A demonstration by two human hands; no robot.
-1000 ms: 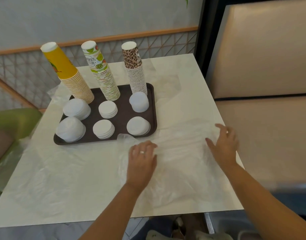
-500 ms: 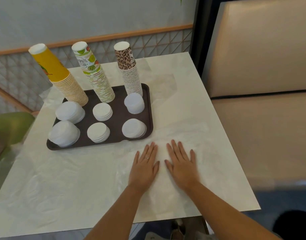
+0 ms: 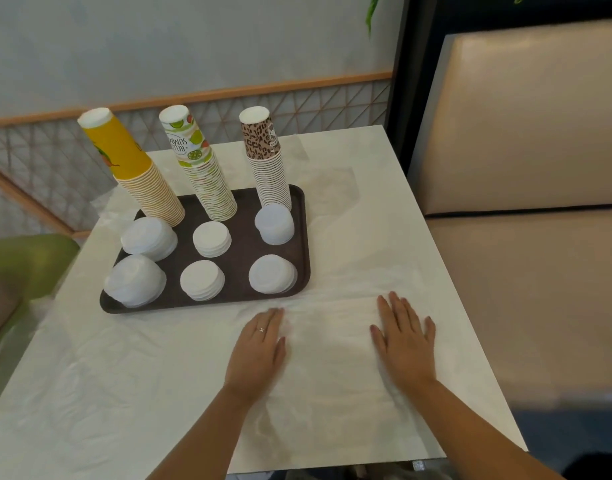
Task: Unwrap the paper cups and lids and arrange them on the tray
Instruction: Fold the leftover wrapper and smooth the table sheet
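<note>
A dark brown tray (image 3: 244,244) on the white table holds three upside-down cup stacks along its back: yellow (image 3: 131,168), lime-print (image 3: 200,168) and leopard-print (image 3: 266,157). In front of them stand several stacks of white lids (image 3: 211,239). Clear plastic wrap (image 3: 332,344) lies flat on the table near the tray's front edge. My left hand (image 3: 259,348) and my right hand (image 3: 405,337) both press flat on that wrap, fingers straight, a hand's width apart.
More clear wrap (image 3: 72,382) is spread over the table's left part and hangs off its left edge by a green seat (image 3: 24,261). A beige padded bench (image 3: 526,202) stands to the right. A lattice rail (image 3: 332,98) runs behind the table.
My right hand came in from the table's right edge to beside the left hand, then slid right again over the wrap. The wrap lies flatter than before.
</note>
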